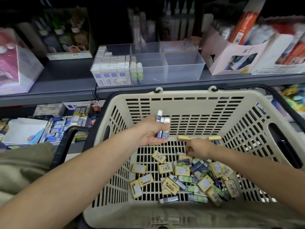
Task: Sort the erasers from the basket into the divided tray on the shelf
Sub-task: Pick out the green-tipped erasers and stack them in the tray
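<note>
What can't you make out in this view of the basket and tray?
Head view only.
1. Whether the right hand grips the dark eraser: curled fingers hide the contact.
2. Print on the erasers in the left hand: too small.
3. The bottles behind the divided tray: dark, blurred.

You have one view, from the camera on your head, facing forward and steeply down into the basket (181, 104), which sits close below you and fills the centre and lower right of the frame. The wide lens bends the edges, so the shelf (66, 80) just beyond the basket's far rim curves across the upper half, with the tray (184, 68) near top centre. Your left hand (148, 131) and right hand (198, 147) reach in from the bottom corners and lie near mid-frame, close to the lens.
</note>
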Motion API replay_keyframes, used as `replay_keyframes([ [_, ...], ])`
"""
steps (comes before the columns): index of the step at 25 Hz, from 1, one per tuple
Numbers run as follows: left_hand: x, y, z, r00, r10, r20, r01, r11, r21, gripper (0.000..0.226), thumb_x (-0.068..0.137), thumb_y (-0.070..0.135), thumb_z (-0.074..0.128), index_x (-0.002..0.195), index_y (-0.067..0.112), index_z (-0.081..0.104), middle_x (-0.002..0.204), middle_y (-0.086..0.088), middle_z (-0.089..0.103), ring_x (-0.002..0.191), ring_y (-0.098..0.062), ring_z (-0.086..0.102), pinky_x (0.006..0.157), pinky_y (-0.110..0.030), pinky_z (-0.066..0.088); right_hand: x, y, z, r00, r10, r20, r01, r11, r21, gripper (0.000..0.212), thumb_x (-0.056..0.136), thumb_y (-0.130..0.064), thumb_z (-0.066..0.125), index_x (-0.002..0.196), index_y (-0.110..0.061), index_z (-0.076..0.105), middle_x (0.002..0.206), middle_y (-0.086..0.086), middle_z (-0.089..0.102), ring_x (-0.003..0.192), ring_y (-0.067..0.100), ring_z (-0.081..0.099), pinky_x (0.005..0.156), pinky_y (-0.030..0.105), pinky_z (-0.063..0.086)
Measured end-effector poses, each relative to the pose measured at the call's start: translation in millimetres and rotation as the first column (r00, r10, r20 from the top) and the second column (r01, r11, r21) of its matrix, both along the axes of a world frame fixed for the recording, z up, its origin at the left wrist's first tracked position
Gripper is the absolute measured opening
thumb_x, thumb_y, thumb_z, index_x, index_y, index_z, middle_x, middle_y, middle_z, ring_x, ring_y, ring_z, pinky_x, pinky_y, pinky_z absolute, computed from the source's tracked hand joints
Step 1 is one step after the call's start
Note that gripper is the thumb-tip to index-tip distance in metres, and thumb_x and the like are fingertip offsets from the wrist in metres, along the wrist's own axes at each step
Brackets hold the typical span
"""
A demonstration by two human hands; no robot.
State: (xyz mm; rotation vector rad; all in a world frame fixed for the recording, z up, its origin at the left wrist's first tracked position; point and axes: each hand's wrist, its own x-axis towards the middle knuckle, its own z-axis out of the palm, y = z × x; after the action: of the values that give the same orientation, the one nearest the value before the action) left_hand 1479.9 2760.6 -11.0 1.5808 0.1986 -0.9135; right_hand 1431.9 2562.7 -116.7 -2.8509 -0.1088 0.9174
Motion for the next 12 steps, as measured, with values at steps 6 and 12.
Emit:
replay_keyframes([
  [6, 2, 3, -9, 0.999, -0.035, -0.027, 0.036, 0.998, 0.042, 0.014, 0.085, 0.002, 0.064, 0.086, 0.013, 0.055, 0.078, -0.008, 0.063, 0.071, -0.017, 0.062, 0.072, -0.036, 0.053, -6, 1, 5, 0.997, 0.075, 0.007, -0.075, 0.997, -0.025, 0.02, 0.091, -0.024, 0.053, 0.102, -0.017, 0.068, 0.107, -0.001, 0.067, 0.097, 0.018, 0.062, 0.077, 0.03, 0.05],
  [12, 3, 7, -18, 0.994, -0.104, -0.03, 0.107, 0.983, 0.148, 0.021, 0.08, 0.004, 0.07, 0.089, 0.015, 0.054, 0.084, -0.008, 0.064, 0.073, -0.017, 0.063, 0.058, -0.03, 0.055, -7, 4, 6, 0.991, 0.131, -0.026, -0.131, 0.991, -0.03, 0.026, 0.089, -0.015, 0.048, 0.11, -0.018, 0.063, 0.116, 0.001, 0.061, 0.102, 0.021, 0.058, 0.074, 0.028, 0.045],
])
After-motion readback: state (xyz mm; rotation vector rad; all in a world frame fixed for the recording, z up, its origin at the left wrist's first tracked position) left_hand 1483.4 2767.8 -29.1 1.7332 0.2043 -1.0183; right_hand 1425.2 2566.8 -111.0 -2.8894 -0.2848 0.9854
